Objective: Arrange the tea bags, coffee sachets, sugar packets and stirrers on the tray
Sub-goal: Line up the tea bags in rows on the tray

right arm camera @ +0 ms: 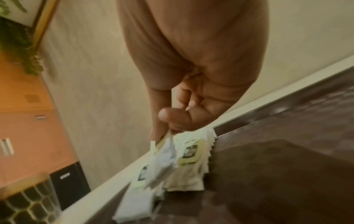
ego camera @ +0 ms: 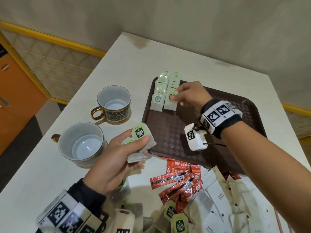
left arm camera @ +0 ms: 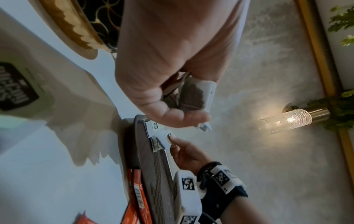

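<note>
Green-tagged tea bag (ego camera: 171, 100) pinched by right hand (ego camera: 191, 95) fingers, over tray (ego camera: 168, 132)

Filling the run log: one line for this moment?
right hand placing tea bag on tray | left hand holds spare tea bags

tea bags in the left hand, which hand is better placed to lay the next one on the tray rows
Right. The right hand is already at the tea bag rows on the tray, pinching one; the left hand only grips its tea bags, off the tray.

sugar packets (ego camera: 235, 204) cut off below | right wrist view blurred
</note>
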### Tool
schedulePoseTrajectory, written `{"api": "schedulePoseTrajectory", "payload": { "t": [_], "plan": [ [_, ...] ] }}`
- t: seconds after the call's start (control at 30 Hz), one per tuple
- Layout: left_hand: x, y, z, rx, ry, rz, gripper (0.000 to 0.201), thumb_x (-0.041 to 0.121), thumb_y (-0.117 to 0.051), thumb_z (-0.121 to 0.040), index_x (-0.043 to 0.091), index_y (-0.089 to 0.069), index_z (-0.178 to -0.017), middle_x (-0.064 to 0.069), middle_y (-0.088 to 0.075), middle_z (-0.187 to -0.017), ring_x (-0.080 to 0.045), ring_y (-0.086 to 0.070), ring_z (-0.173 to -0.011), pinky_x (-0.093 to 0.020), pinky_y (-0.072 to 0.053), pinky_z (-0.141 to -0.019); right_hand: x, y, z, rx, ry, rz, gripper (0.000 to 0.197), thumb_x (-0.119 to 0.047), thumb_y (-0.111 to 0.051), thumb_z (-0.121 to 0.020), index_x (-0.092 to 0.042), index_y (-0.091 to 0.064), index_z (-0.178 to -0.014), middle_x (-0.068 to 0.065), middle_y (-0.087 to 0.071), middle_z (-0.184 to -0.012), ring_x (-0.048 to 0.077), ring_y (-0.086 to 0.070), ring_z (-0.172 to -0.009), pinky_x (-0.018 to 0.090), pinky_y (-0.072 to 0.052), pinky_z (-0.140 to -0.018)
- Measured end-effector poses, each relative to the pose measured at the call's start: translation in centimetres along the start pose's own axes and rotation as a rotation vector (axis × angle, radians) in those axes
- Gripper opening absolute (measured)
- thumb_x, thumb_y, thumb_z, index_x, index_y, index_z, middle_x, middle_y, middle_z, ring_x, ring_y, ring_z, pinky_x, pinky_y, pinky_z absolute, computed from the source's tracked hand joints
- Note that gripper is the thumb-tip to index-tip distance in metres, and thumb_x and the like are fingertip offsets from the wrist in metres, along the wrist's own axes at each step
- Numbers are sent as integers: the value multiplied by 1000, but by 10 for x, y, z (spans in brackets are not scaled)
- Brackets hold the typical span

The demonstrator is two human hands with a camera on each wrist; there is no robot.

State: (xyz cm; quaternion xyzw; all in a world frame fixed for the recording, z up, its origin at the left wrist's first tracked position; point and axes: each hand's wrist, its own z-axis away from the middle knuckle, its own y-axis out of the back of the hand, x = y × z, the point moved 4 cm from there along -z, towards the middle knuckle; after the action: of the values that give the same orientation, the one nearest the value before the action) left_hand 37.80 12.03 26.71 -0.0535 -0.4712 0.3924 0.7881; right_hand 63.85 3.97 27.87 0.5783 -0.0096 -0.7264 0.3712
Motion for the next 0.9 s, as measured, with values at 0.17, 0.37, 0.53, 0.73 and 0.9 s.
{"api": "schedulePoseTrajectory", "payload": {
  "t": [0.17, 0.37, 0.53, 0.73, 0.9],
  "plan": [
    [-4, -5, 1, -18, 32, 17, 36, 19, -69, -73, 13, -68, -108, -9, -75, -88, -14, -72, -74, -20, -53, -45, 13, -8, -3, -23, 7, 172, 26, 6, -81, -69, -6, -58, -73, 23, -70, -101, 20, -67, -65, 24, -57, -57],
    [-5, -6, 3, -41, 47, 35, 28, 18, -68, -73, 12, -69, -100, -12, -74, -85, -16, -71, -72, -21, -53, -44, 12, -8, -4, 74, 70, 303, 34, 0, -82, -69, -12, -51, -76, 15, -69, -91, 27, -72, -73, 41, -62, -70],
    [-6, -6, 0, -34, 52, 32, 26, 17, -69, -74, 12, -69, -99, -12, -74, -83, -16, -71, -70, -22, -53, -43, 11, -15, 5, 24, 204, 483, 44, -12, -87, -61, -9, -54, -89, 8, -61, -86, 28, -65, -76, 47, -59, -70],
    [-9, -5, -1, -9, 46, 3, 32, 18, -71, -69, 13, -69, -101, -11, -75, -84, -14, -72, -68, -23, -53, -42, 11, -23, 1, -22, 245, 558, 28, -6, -81, -69, -8, -58, -85, 8, -61, -85, 31, -66, -81, 46, -57, -78],
    [-11, -1, -1, 10, 54, -11, 33, 19, -71, -69, 15, -70, -101, -9, -75, -83, -13, -72, -68, -23, -53, -44, 12, -19, 1, -33, 259, 538, 29, -9, -83, -69, -7, -62, -87, 0, -56, -77, 22, -60, -73, 42, -59, -74]
  ]
}}
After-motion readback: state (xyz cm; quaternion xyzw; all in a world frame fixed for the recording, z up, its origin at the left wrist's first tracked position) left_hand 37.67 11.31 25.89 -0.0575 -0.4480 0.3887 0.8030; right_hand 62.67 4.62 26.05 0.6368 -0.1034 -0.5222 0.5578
